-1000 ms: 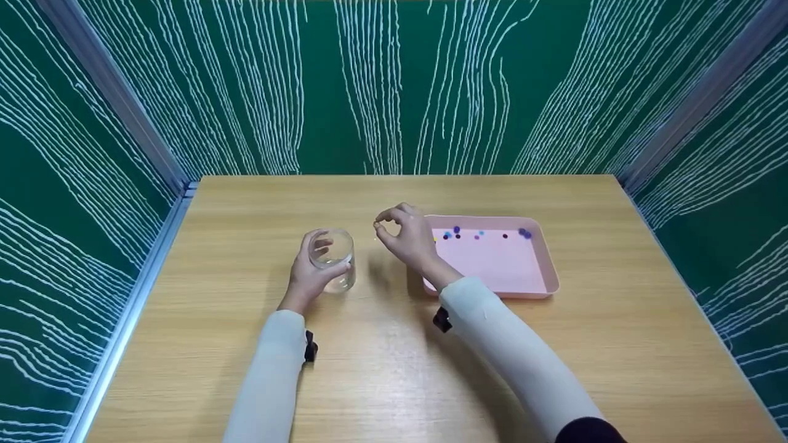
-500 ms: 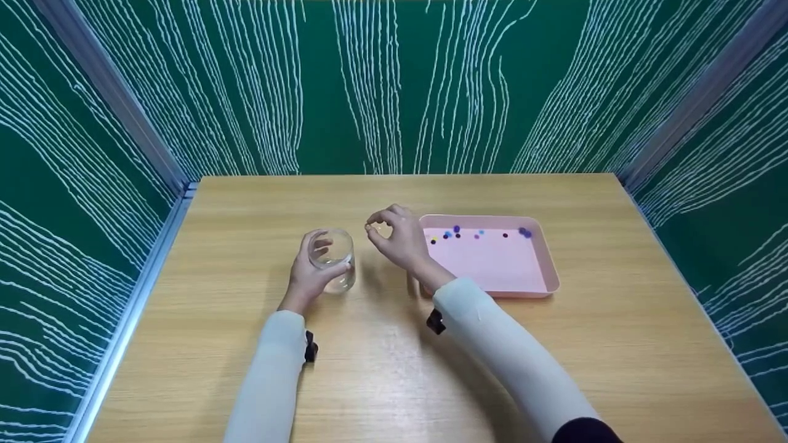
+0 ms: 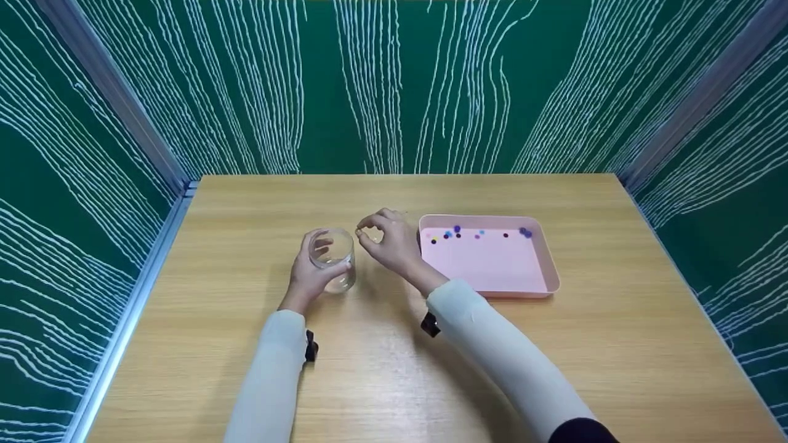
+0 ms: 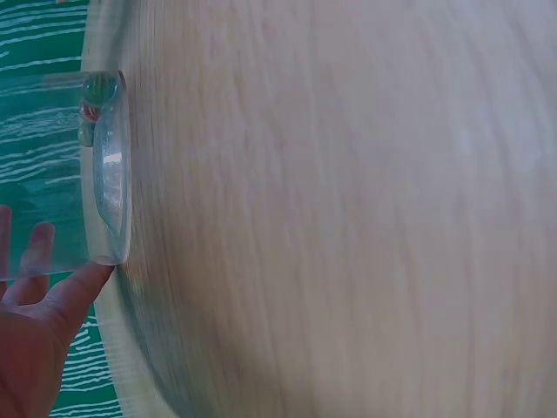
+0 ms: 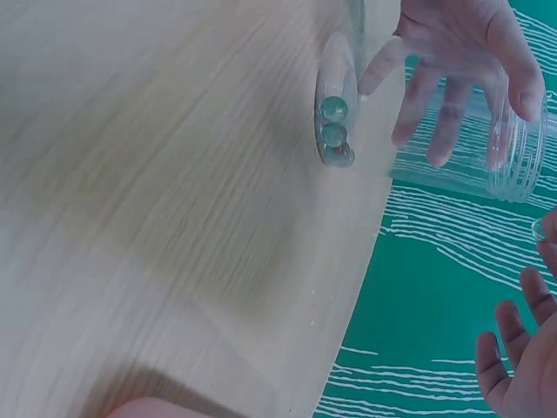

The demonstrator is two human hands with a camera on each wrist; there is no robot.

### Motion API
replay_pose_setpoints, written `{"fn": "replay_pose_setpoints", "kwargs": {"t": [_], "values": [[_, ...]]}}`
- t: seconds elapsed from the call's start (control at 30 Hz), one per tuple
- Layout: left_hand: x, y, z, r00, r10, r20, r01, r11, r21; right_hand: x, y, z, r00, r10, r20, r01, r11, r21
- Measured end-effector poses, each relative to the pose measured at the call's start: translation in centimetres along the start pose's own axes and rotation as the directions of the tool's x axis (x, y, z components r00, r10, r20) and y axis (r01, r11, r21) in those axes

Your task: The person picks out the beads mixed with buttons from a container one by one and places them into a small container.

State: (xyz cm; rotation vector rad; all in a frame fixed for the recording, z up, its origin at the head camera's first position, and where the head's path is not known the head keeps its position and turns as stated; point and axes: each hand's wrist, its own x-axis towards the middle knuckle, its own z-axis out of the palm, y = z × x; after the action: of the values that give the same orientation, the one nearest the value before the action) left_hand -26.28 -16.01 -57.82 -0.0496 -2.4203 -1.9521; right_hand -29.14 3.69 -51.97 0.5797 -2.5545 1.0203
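My left hand (image 3: 315,261) grips a clear glass jar (image 3: 337,249) that stands upright on the wooden table, left of centre. In the left wrist view the jar (image 4: 83,165) shows a few glassy beads (image 4: 96,94) on its bottom, and they appear too in the right wrist view as beads (image 5: 332,131). My right hand (image 3: 362,232) hovers just right of the jar's rim, thumb and forefinger pinched together on a small clear bead (image 5: 540,228). A pink tray (image 3: 551,274) lies to the right, with several small coloured beads (image 3: 457,232) along its far edge.
The wooden table (image 3: 394,369) is boxed in by green walls with white lines on three sides, with metal rails (image 3: 132,307) along the left edge. Bare wood stretches in front of the hands and behind the jar.
My right hand has moved left from the tray's near-left corner to the jar's rim, keeping its pinch. The left hand and jar have stayed put.
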Motion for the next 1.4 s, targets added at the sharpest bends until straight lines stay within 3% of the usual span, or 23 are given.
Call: {"fn": "replay_pose_setpoints", "kwargs": {"t": [0.33, 0.63, 1.4], "values": [[0.0, 0.0, -0.1, 1.0, 0.0, -0.007, 0.0, 1.0, -0.005, -0.1, -0.4, 0.4, 0.999, -0.018, 0.039, 0.018, 1.0, 0.009], [-0.1, 0.1, -0.1, 1.0, -0.024, 0.008, 0.024, 0.999, -0.039, -0.2, -0.5, 0.6, 0.998, -0.059, 0.025, 0.059, 0.998, 0.01], [0.2, -0.2, 0.0, 1.0, 0.013, -0.006, -0.013, 1.0, -0.019, -0.4, -0.9, 1.1, 0.997, -0.014, 0.078, 0.012, 1.0, 0.026]]}}
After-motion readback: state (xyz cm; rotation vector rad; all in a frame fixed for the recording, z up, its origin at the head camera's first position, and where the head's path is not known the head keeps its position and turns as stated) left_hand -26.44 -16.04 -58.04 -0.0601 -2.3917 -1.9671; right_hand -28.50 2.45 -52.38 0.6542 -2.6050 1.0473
